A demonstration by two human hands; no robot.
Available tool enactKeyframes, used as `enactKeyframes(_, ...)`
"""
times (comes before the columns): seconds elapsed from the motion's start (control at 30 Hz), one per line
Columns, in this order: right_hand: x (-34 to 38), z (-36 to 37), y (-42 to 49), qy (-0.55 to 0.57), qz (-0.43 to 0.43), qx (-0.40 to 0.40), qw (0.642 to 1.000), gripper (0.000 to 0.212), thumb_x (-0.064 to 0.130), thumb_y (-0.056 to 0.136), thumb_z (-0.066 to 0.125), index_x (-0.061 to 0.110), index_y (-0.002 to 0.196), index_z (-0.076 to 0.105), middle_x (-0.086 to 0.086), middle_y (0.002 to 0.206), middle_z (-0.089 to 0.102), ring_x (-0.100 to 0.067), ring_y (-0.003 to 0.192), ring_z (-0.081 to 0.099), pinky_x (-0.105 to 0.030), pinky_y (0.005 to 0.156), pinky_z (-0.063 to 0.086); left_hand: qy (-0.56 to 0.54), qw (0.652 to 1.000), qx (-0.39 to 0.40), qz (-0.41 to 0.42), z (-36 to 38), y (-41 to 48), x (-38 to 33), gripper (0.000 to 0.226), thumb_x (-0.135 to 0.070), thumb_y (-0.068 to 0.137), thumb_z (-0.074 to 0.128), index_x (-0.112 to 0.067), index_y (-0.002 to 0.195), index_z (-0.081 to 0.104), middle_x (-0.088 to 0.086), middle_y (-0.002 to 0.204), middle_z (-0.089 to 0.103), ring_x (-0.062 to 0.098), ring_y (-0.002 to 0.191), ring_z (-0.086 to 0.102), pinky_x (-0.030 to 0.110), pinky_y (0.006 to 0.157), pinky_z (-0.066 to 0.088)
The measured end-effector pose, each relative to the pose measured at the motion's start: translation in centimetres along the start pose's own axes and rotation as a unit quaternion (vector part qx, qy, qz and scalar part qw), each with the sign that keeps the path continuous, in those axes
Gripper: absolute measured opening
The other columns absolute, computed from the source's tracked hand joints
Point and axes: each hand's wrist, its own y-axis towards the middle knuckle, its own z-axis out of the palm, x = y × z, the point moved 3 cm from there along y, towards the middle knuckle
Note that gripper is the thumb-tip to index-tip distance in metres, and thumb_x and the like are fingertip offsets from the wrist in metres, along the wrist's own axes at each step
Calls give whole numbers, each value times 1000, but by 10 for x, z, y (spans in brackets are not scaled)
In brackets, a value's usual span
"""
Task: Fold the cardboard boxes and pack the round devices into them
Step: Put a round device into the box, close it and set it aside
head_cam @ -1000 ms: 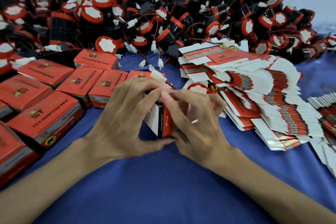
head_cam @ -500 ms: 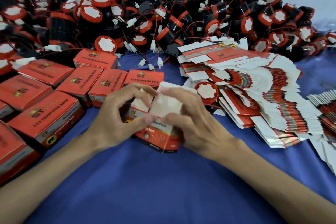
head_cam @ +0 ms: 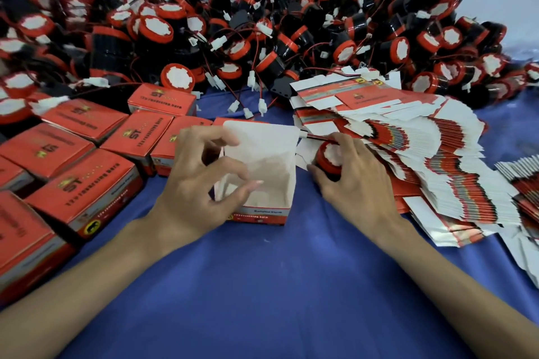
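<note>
An open red-and-white cardboard box (head_cam: 262, 172) stands upright on the blue cloth, its white lid flap raised at the back and its inside empty. My left hand (head_cam: 201, 183) holds the box's left wall, thumb and fingers curled over the rim. Just right of the box, my right hand (head_cam: 355, 178) is closed around a round red-and-black device (head_cam: 328, 159) with a white centre, which lies on the flat box blanks.
A big heap of round devices (head_cam: 262, 32) with red wires and white plugs fills the back. Several closed red boxes (head_cam: 84, 186) sit in rows at the left. Fanned stacks of flat box blanks (head_cam: 437, 160) lie at the right. Blue cloth (head_cam: 277, 285) covers the near table.
The box was folded between both hands, then set upright and open. My right hand has left it and moved right onto a round device.
</note>
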Motion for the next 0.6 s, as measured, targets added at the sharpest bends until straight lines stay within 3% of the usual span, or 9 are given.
enactKeyframes(0.1,-1,-5,1,93,4,-58,994,50,45,87,62,18,127,48,-4,120,58,-21,103,55,-24,78,35,-28,997,20,-66,2,0,2,29,-33,80,67,-9,93,59,12,125,31,24,127,36,22,104,36)
enactKeyframes(0.17,1,-11,2,226,34,-80,970,47,55,89,50,22,122,47,7,107,63,-14,91,60,-24,79,42,-48,991,42,-115,2,0,3,39,-39,76,68,-7,96,59,11,133,28,19,133,31,19,111,27)
enactKeyframes(0.2,4,-16,4,319,59,-83,942,41,58,89,45,27,116,46,10,96,66,-15,81,65,-31,71,50,-65,987,62,-135,2,0,3,42,-42,75,67,-8,97,57,5,134,33,12,132,33,15,109,27)
enactKeyframes(0.27,11,-24,5,483,88,-88,867,31,57,88,42,32,106,47,7,82,67,-19,63,69,-30,49,49,-89,977,96,-170,3,0,0,45,-49,75,63,-17,103,51,-16,119,46,-15,115,40,2,96,27)
enactKeyframes(0.33,22,-36,0,561,35,-114,819,25,48,90,43,29,107,46,4,83,65,-26,61,66,-25,49,46,-81,973,101,-191,4,-1,-1,48,-54,74,60,-22,108,48,-27,107,48,-24,102,41,-3,87,27)
enactKeyframes(0.4,39,-49,-8,575,-85,-135,802,24,36,93,46,28,115,45,-2,99,60,-33,73,63,-34,60,51,-63,974,97,-194,5,-2,-1,55,-57,74,60,-17,111,52,-30,107,46,-18,99,43,-4,87,27)
enactKeyframes(0.47,60,-59,-15,534,-198,-110,814,32,36,95,51,28,125,44,-3,110,57,-27,90,62,-43,72,53,-44,977,86,-192,6,-4,-4,62,-58,73,60,-11,113,54,-28,108,46,-12,98,43,-4,88,28)
enactKeyframes(0.5,71,-61,-17,492,-227,-81,837,37,38,94,53,25,128,46,-5,113,57,-23,97,61,-43,78,53,-41,977,85,-191,7,-4,-6,63,-57,73,59,-9,114,56,-26,109,48,-9,99,44,-2,88,30)
enactKeyframes(0.6,100,-56,-14,253,-251,46,933,49,43,90,57,18,131,51,-3,118,54,-11,100,57,-26,85,51,-65,976,100,-180,9,-2,-13,51,-45,73,49,-17,113,62,-15,104,63,5,101,57,16,88,43)
